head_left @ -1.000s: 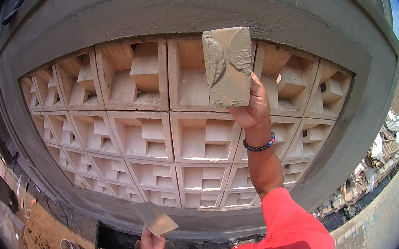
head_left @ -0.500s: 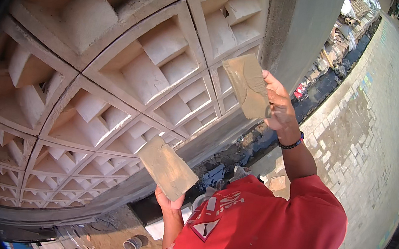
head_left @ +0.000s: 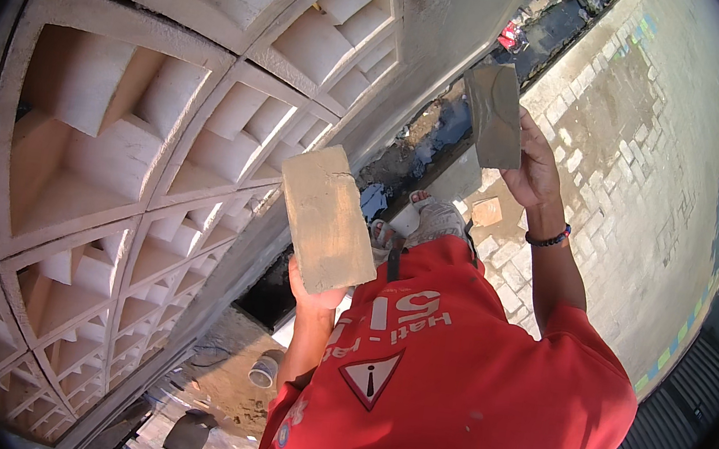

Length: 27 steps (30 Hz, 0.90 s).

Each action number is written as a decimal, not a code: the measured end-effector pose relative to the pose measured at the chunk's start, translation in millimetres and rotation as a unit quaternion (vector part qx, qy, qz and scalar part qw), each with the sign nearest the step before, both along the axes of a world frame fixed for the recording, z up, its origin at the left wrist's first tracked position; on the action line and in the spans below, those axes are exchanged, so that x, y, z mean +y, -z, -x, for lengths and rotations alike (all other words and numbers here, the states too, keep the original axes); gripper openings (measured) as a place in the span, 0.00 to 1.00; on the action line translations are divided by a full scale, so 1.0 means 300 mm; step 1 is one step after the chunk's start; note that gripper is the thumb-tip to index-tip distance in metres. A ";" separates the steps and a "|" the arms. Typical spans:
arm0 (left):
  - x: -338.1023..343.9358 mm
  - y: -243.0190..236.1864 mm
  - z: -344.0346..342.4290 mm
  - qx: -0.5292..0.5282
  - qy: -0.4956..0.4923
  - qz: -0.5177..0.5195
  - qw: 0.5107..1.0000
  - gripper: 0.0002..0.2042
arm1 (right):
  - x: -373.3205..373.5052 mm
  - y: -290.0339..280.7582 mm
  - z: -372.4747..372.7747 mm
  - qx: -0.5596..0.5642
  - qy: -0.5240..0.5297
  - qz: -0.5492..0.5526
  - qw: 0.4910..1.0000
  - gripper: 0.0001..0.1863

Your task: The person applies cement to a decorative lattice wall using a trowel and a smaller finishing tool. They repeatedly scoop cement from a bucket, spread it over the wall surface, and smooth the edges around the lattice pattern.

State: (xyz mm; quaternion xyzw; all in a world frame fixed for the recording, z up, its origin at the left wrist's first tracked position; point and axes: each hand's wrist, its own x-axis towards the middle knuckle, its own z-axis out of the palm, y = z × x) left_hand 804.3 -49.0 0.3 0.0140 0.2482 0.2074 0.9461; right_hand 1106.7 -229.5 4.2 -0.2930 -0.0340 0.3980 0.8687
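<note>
Gripping: left hand [head_left: 313, 294], fingers part-hidden, closed on flat tan rectangular board [head_left: 329, 221], centre | right hand [head_left: 535, 166], fingers closed on dark-grey rectangular board [head_left: 492, 115], upper right | pale hollow wall blocks [head_left: 104, 167] already set, left; remaining work doesn't show

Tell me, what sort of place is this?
Probably an outdoor building site: a pale wall of square hollow blocks, a tan rectangular board, apparently mortar-smeared, in the left hand, and a pale stone-paved lane alongside.
</note>
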 end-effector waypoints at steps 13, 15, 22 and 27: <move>-0.098 -0.009 -0.298 -0.160 0.048 -0.039 0.985 0.20 | 0.113 -0.125 0.071 -0.318 -0.070 0.022 0.945 0.26; -0.107 -0.013 -0.315 -0.158 0.041 -0.028 0.986 0.20 | 0.113 -0.147 0.078 -0.376 -0.057 0.048 0.923 0.25; -0.141 -0.055 -0.370 -0.103 0.020 -0.031 0.994 0.18 | 0.112 -0.157 0.118 -0.543 -0.027 0.100 0.834 0.22; -0.137 -0.086 -0.374 -0.094 -0.014 -0.065 0.993 0.19 | 0.111 -0.141 0.089 -0.656 0.009 0.096 0.749 0.17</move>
